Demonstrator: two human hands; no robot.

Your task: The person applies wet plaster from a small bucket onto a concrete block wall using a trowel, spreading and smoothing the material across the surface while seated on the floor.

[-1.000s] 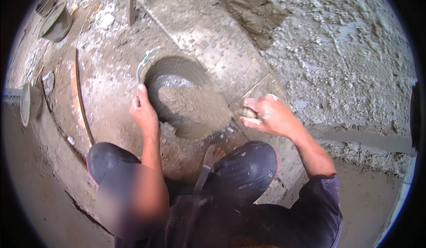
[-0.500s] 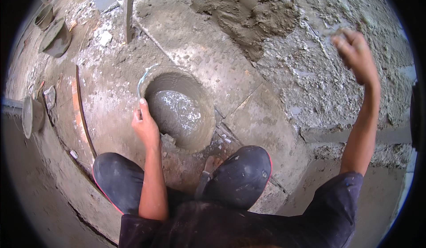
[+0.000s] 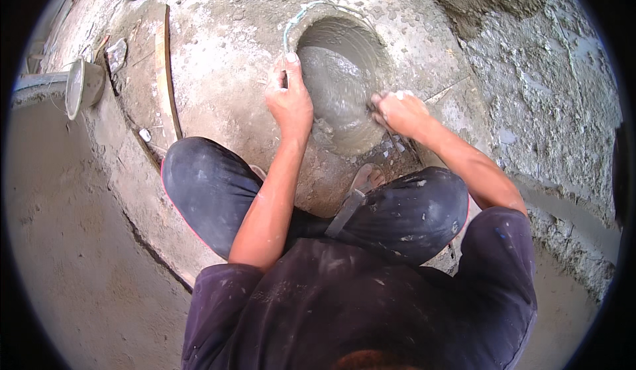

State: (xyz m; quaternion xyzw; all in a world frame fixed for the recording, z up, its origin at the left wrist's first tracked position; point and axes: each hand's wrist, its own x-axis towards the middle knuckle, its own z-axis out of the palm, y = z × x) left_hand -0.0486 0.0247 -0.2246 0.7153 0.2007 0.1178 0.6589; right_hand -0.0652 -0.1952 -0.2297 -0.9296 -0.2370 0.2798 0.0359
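Rough concrete (image 3: 225, 58) was topped, far middle, by a bucket (image 3: 348, 35). It was pinched at left by the left hand (image 3: 290, 102), best held steady; contents of the curled right hand (image 3: 401, 113) couldn't be told

The bucket (image 3: 348, 35) is dull grey, its inner wall lined with fine curved rings; its cord handle (image 3: 298, 16) is pale turquoise. The mortar (image 3: 334, 82) inside is mid-grey with whitish glints. White smears mark the right hand (image 3: 402, 113). The T-shirt (image 3: 371, 297) is blackish purple, speckled pale. The trousers (image 3: 209, 188) are charcoal, edged thinly in pink. The floor (image 3: 232, 72) is beige-grey, blotched white.
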